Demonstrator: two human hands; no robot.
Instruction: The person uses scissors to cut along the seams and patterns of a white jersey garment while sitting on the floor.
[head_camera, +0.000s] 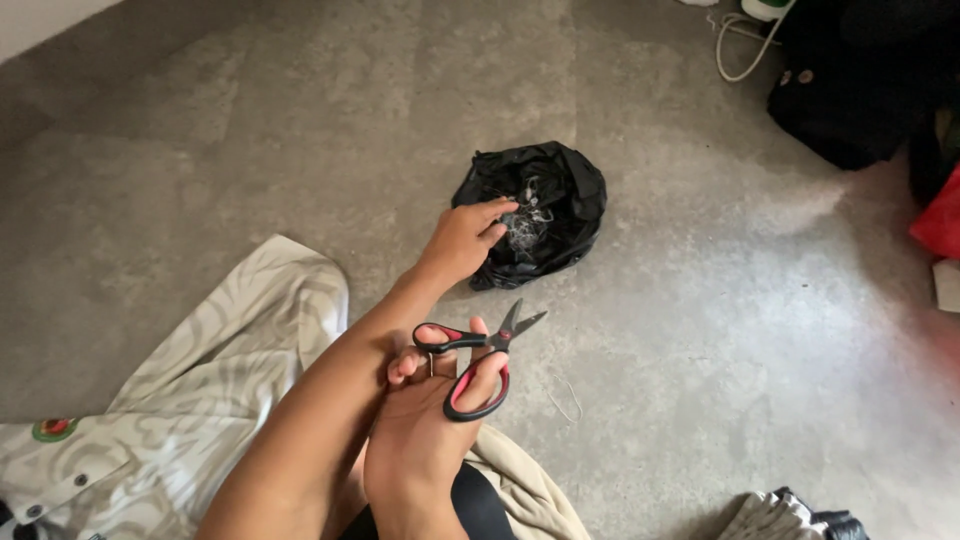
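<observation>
On floor | left hand (462, 240) pinches threads into bag (535, 215) | right hand (430, 420) grips scissors (480, 358) (blades parted) | risk: tips nick crossing forearm.

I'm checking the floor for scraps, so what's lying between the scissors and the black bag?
In the head view, only bare concrete floor separates the scissors from the black bag. A loose thread lies lower right of the scissors, outside that stretch.

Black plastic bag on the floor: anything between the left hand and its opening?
Nothing visible. The left hand already reaches the open black plastic bag, fingertips at the pale thread scraps. The right hand holds red-and-black scissors nearer the person.
</observation>
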